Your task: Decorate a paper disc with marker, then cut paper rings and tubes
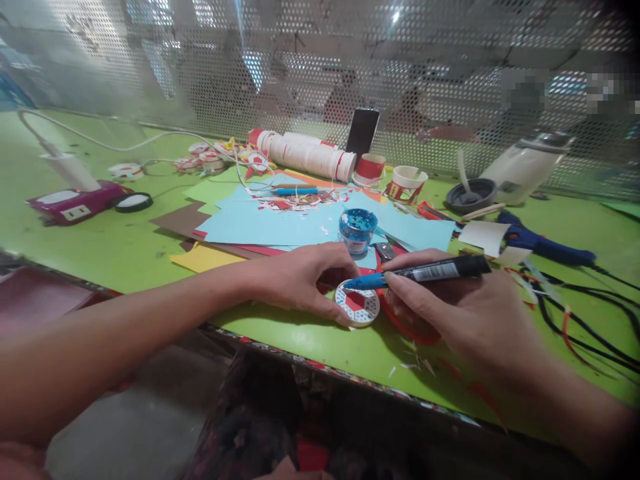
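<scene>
The person's forearms (150, 327) are bare; dark clothing (240, 427) with a faint, blurred pattern of paler specks shows below.

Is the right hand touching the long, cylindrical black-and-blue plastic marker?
Touching: the head view shows the right hand gripping the marker, thumb against its side near the blue end.

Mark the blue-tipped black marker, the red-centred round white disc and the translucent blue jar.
Blue-tipped black marker (423, 272), head view: on its barrel.
Red-centred round white disc (355, 303), head view: on its red centre.
Translucent blue jar (357, 233), head view: on its front wall.
</scene>
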Demonstrator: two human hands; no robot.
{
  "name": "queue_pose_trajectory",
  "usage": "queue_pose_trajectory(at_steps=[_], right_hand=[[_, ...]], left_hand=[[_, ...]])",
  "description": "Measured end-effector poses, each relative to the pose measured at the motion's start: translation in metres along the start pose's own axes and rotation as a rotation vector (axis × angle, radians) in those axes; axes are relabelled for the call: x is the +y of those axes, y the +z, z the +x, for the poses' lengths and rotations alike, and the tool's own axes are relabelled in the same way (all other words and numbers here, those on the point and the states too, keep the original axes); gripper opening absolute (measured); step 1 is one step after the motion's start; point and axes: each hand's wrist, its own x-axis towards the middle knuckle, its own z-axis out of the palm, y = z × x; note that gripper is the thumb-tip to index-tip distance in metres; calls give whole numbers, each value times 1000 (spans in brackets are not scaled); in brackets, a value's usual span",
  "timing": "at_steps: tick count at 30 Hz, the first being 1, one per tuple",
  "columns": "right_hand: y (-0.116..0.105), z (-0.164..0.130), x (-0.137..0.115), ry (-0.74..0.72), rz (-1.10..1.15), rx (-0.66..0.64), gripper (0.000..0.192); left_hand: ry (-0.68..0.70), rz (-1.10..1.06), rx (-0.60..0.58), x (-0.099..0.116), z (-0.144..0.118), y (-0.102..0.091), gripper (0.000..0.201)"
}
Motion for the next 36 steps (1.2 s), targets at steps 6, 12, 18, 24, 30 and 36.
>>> queue_pose_trajectory(at_steps=[6,12,18,24,30,36], right_hand=[[1,1,1,-20,1,-17,11],[0,0,1,-40,-10,0,9],[1,2,0,-45,-47,-11,9],[1,1,1,-50,-41,6,10],[2,3,2,-35,-36,2,8],[4,4,-5,8,-33,-1,7]], left_hand=[[14,17,-5,-1,1,0,47],[-1,30,6,-1,1,1,43],[9,23,2,-1,1,0,48],[5,-18,4,-1,1,1,46],[-1,-8,5,-1,1,1,45],[10,-10,0,-1,1,0,45]])
